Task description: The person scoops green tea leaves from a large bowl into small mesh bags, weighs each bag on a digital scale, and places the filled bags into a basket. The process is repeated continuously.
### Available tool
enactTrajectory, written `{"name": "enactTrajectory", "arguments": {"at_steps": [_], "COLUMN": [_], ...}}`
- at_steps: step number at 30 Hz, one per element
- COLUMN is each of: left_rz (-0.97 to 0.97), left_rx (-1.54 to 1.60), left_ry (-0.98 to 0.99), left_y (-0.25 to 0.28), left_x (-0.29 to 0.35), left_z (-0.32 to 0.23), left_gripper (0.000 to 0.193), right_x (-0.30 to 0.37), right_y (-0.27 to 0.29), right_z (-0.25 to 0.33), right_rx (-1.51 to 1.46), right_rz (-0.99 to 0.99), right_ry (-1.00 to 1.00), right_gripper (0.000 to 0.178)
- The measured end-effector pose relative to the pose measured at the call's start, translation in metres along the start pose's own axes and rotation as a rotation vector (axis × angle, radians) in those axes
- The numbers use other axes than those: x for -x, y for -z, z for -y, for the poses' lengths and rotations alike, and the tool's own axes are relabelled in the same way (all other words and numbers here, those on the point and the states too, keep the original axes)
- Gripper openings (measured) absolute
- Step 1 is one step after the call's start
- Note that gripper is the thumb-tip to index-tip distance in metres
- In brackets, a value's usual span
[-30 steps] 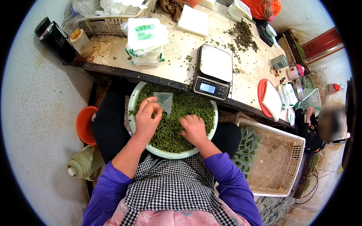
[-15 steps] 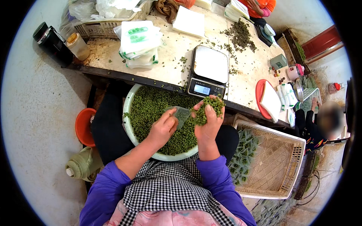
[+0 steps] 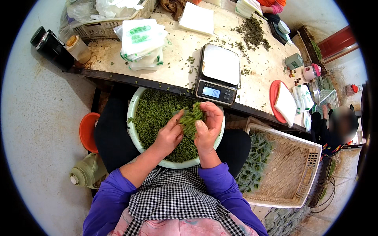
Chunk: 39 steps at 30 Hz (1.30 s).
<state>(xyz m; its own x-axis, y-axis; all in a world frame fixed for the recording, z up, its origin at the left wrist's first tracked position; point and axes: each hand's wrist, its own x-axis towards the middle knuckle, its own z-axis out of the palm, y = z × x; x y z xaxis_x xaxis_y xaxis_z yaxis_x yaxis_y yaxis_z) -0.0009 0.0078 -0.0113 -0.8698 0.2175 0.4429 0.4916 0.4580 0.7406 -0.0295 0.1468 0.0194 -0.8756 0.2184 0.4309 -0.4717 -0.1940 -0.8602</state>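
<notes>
by the table [image 3: 179,53], i see the right hand [image 3: 207,131], fingers half-curled round green peppercorns [image 3: 193,117], now brought to the clear bag [image 3: 183,120] pinched in the left hand [image 3: 169,137] above the basin [image 3: 133,131]; filling seems under way.

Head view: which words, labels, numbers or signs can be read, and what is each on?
Scale display: dark digits on a lit screen; I don't copy out readings.
Scale keys: small markings, too small to read.
Stack of white bags: green print on the top one; I don't copy print.
White packets at right: green marks, too small to read.
</notes>
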Motion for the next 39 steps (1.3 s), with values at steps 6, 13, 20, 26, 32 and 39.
{"name": "enactTrajectory", "arguments": {"at_steps": [6,13,20,26,32,39], "left_rz": [-0.030,-0.055,-0.012,-0.088,-0.058,-0.015], "left_rx": [-0.069,0.039,0.049,0.029,0.097,0.112], "left_ry": [0.042,-0.041,-0.050,-0.011,0.028,0.086], "left_y": [-0.006,0.002,-0.003,0.006,0.006,0.007], "left_x": [0.013,0.006,0.008,0.007,0.010,0.012], "left_z": [0.011,0.004,0.007,0.010,0.006,0.004], "left_gripper": [0.027,0.016,0.014,0.016,0.016,0.015], "right_x": [0.005,-0.011,-0.029,-0.017,-0.016,-0.020], "right_y": [0.012,0.018,0.003,-0.006,-0.001,0.001], "right_z": [0.000,0.018,0.025,0.073,0.039,0.011], "right_rx": [0.449,1.002,1.465,0.883,1.241,1.389], "right_rz": [0.272,0.457,0.781,0.634,0.489,0.683], "right_ry": [0.064,-0.062,-0.470,-0.375,-0.046,-0.354], "right_gripper": [0.026,0.062,0.062,0.032,0.027,0.032]}}
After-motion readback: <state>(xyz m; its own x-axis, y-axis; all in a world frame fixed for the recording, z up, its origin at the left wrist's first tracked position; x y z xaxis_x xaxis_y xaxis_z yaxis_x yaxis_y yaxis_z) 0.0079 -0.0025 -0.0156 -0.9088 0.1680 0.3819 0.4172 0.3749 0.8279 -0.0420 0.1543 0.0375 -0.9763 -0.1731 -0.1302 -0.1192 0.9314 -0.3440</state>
